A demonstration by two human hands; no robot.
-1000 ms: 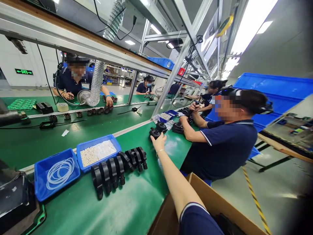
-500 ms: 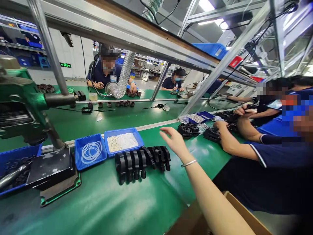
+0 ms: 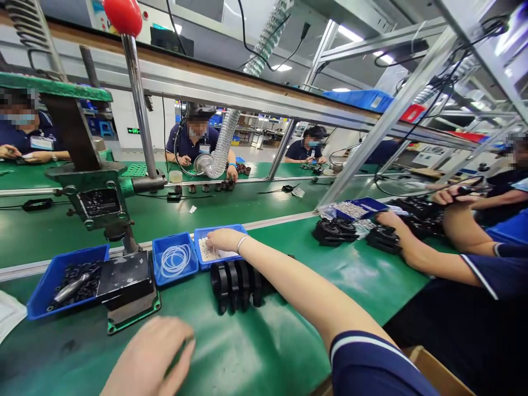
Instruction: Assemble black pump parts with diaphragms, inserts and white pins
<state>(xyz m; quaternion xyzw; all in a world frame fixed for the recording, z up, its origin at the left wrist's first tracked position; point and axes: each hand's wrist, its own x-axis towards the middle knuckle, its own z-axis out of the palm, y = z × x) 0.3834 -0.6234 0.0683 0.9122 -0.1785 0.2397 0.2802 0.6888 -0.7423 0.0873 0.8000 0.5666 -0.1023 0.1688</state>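
My right hand [image 3: 223,240] reaches into a blue bin of small white parts [image 3: 206,253], palm down with the fingers curled over the parts; whether it grips any is hidden. Beside that bin stands a blue bin of white rings [image 3: 175,260]. A row of black plastic parts [image 3: 235,278] lies on the green table [image 3: 256,352] just under my right forearm. My left hand [image 3: 154,357] rests low on the table at the near edge, fingers loosely together, holding nothing I can see.
A green hand press [image 3: 103,198] with a red-knobbed lever [image 3: 122,15] stands at the left, next to a blue bin of dark parts [image 3: 45,281]. A co-worker's arm [image 3: 416,250] and black parts [image 3: 334,230] are at the right. Other people sit across the line.
The view has swung left. My right hand has pulled back from the far black parts and come down into the bin of white parts. My left hand has come into view.
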